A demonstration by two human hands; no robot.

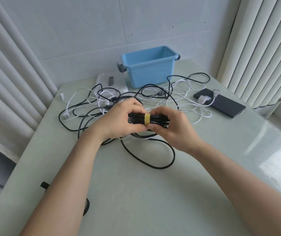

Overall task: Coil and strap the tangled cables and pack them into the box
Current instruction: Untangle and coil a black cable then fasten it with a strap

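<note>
Above the middle of the table, both hands hold a coiled black cable bundle (pixel 155 118) with a yellow strap (pixel 147 119) wrapped around its middle. My left hand (pixel 119 120) grips the bundle's left end. My right hand (pixel 172 125) grips the right end, its thumb and fingers at the strap. Beneath and behind them lies a tangle of black cables (pixel 150 154) and white cables (pixel 187 109) spread over the table. An open blue box (pixel 153 72) with grey handles stands at the back of the table; its visible inside holds nothing.
A black flat device (pixel 225 103) with a white plug (pixel 202 99) on it lies at the right. The clear box lid (pixel 105 80) rests left of the box. Black straps (pixel 45 184) lie near my left forearm. Blinds flank both sides of the pale green table (pixel 153 193).
</note>
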